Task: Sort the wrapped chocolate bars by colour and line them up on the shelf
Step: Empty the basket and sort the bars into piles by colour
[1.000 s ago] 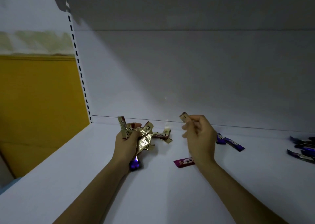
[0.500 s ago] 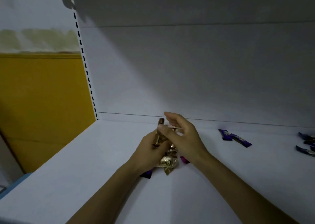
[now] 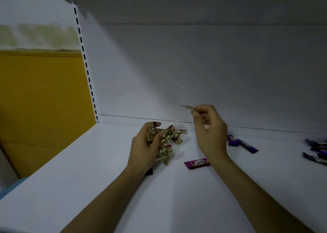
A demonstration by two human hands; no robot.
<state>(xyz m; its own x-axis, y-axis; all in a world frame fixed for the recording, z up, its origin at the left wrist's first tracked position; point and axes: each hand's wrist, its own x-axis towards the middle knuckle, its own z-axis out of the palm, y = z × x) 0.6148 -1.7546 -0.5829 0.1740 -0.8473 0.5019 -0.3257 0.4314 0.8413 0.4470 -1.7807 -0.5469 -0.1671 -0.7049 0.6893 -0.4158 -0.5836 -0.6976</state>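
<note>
Since half a second ago the two hands have parted: the right hand has lifted away to centre-right of the frame, pinching one gold-wrapped bar between thumb and fingertips, apparently singling it out for placing. At centre, the left hand curls around a bunch of gold bars, keeping that colour gathered as stock, and a few of them spill onto the white shelf. A magenta bar lies loose just below the right wrist, and two purple bars lie just right of that hand. More dark purple bars sit at the right edge. Colours look partly separated, with no tidy row yet.
</note>
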